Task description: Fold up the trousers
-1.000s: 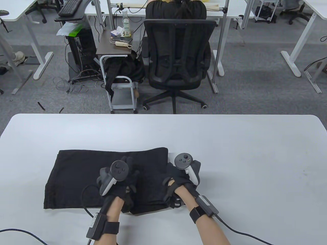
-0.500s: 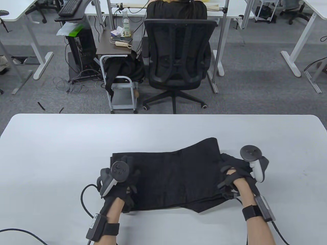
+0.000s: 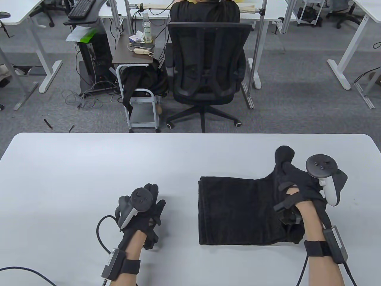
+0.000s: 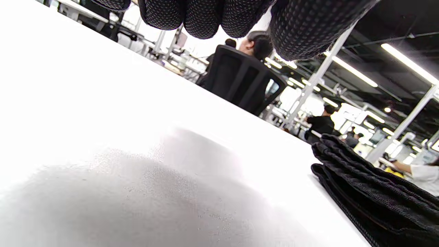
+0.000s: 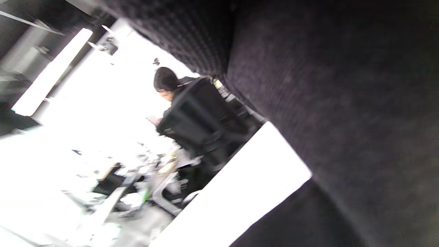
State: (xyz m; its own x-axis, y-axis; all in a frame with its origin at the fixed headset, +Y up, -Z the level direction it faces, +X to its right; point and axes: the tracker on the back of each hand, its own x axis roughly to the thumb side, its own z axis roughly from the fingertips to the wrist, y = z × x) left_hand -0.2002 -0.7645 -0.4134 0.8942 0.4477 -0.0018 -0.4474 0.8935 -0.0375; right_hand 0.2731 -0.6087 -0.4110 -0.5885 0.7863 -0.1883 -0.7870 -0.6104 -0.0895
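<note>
The black trousers (image 3: pixel 238 211) lie folded in a compact rectangle on the white table (image 3: pixel 89 161), right of centre. My right hand (image 3: pixel 300 184) grips their right end and lifts a bunched fold of cloth (image 3: pixel 284 156) off the table. The cloth fills most of the right wrist view (image 5: pixel 343 103). My left hand (image 3: pixel 148 205) rests on the bare table left of the trousers, holding nothing, fingers spread. In the left wrist view its fingertips (image 4: pixel 205 17) hang at the top and the stacked folded edge (image 4: pixel 370 192) lies at the right.
A black office chair (image 3: pixel 208 65) with a seated person stands beyond the table's far edge. A small cart (image 3: pixel 140 74) stands to its left. Cables (image 3: pixel 101 232) trail from both wrists over the table's near edge.
My right hand has dragged the trousers rightward across the table and raised their right end. The cloth has slid out from under my left hand, which has stayed in place and now lies on bare table.
</note>
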